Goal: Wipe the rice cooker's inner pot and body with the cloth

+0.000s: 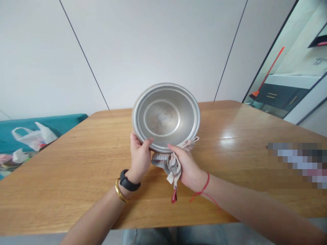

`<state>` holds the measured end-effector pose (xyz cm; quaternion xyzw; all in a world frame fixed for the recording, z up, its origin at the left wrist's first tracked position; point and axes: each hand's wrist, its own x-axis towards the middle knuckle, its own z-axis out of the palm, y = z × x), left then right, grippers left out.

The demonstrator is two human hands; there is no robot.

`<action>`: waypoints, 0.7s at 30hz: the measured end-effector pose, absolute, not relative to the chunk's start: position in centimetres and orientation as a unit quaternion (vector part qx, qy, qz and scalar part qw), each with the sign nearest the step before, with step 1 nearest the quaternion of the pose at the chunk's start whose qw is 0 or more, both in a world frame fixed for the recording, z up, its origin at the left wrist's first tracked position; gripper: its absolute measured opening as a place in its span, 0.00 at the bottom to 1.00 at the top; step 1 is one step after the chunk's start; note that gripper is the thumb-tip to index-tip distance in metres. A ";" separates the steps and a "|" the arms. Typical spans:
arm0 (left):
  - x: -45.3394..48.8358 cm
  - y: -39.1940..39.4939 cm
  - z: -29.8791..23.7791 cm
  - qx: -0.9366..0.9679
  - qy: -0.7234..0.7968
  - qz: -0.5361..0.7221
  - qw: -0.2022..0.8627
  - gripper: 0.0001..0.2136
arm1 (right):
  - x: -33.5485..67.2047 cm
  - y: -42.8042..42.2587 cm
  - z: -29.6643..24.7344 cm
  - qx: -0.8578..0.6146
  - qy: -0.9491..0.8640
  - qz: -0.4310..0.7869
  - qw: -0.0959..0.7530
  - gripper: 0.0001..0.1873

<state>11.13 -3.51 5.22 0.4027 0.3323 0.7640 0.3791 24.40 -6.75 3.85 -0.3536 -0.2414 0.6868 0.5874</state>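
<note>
A round metal basin (163,117) is held up over the wooden table, tilted so that its inside faces me. My left hand (140,154) grips the lower left of its rim, thumb over the edge. At the lower right of the rim is my right hand (187,166), its thumb on the edge as well. Bunched in that right hand, against the basin's underside, is a crumpled light cloth (173,165) with a checked band and a dangling red tag. Most fingers of both hands are hidden behind the basin and the cloth.
The wooden table (76,183) reaches back to a white panelled wall (158,41). White plastic bags (35,136) lie on a teal surface (66,120) at the left. At the right, a blurred-out patch covers part of the table; beyond a doorway stands an orange-handled broom (270,69).
</note>
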 end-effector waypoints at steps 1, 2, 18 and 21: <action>11.3 -3.6 5.0 0.440 0.338 0.754 0.352 0.22 | 24.2 -6.4 4.0 -0.345 -0.214 0.708 0.577 0.26; 11.2 -3.6 4.9 0.477 0.345 0.744 0.316 0.22 | 24.2 -5.9 4.3 -0.342 -0.196 0.710 0.583 0.23; 6.2 -3.1 9.2 0.673 0.341 0.533 -0.383 0.32 | 33.7 -0.3 15.5 -0.433 -0.437 0.495 0.614 0.14; 8.2 -5.3 11.8 0.781 0.305 0.420 -0.349 0.19 | 34.9 0.1 16.0 -0.448 -0.481 0.439 0.612 0.14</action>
